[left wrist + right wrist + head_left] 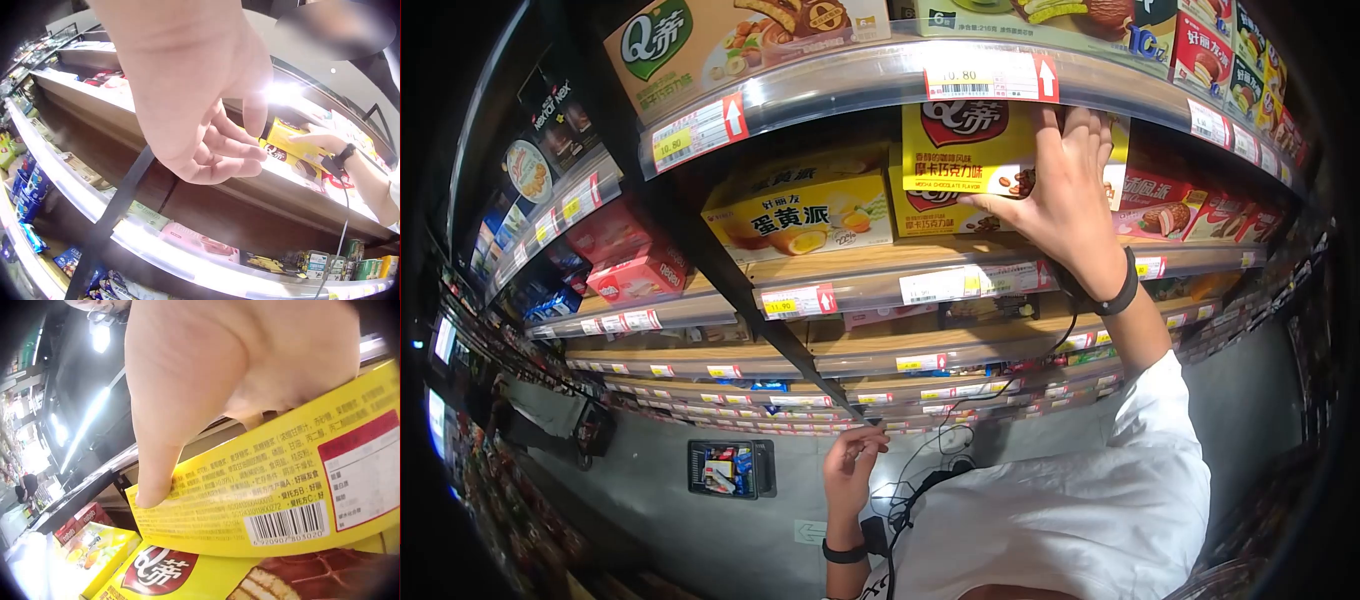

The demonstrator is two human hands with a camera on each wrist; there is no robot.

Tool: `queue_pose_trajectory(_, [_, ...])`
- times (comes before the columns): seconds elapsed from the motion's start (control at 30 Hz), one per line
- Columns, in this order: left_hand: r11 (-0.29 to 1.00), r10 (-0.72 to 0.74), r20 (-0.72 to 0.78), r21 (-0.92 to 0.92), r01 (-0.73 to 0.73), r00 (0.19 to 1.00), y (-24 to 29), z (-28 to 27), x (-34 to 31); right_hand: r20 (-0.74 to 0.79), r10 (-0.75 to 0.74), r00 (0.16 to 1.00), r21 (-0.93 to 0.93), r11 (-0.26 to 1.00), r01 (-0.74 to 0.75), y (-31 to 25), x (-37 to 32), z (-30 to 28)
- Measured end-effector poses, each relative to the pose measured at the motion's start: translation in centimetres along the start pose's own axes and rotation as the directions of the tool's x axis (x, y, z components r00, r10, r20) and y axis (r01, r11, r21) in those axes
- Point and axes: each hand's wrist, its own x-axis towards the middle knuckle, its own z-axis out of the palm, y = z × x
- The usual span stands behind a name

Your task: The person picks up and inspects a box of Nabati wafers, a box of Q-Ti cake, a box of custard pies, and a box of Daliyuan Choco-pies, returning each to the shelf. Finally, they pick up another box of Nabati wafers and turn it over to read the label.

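Observation:
My right hand (pixel 1068 185) holds a yellow box of mocha chocolate pies (pixel 955 155) on the middle shelf. The fingers reach over its front, and the thumb lies along its lower edge. In the right wrist view, the thumb presses the printed side of the box (pixel 275 506) that carries the barcode. Just beneath sits a second yellow box (pixel 156 572) of the same brand, partly covered by the held one. My left hand (pixel 855 465) hangs away from the shelf with loosely curled fingers and nothing in them, as the left wrist view shows too.
A yellow egg-pie box (pixel 800 215) stands to the left, red boxes (pixel 1165 205) to the right. Close above runs the upper shelf's edge (pixel 840 85) with price tags. A basket of goods (pixel 730 468) rests on the floor. A black cable (pixel 1000 390) hangs below my right wrist.

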Motion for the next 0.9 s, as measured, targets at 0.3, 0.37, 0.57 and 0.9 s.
queue_pose_trajectory(0.3, [1.000, -0.024, -0.058, -0.004, 0.024, 0.998, 0.3, -3.2, -2.5, -0.133, -0.077, 0.988, 0.057, 0.995, 0.086, -0.1, -1.8, -0.1])
queue_pose_trajectory(0.37, [1.000, -0.029, -0.089, -0.006, 0.028, 0.996, 0.4, -4.0, -3.1, -0.162, -0.061, 0.985, 0.089, 0.993, 0.077, -1.3, -2.5, -0.5])
queue_pose_trajectory(0.57, [1.000, -0.003, -0.131, -0.004, 0.002, 0.991, 0.6, -4.9, -3.4, -0.285, -0.075, 0.955, 0.059, 0.994, 0.096, -0.7, -1.8, 0.8])
queue_pose_trajectory(0.9, [1.000, 0.024, -0.149, -0.016, -0.027, 0.989, 0.3, -4.5, -3.4, -0.317, -0.074, 0.945, -0.056, 0.997, 0.060, -0.4, -1.1, 3.4])
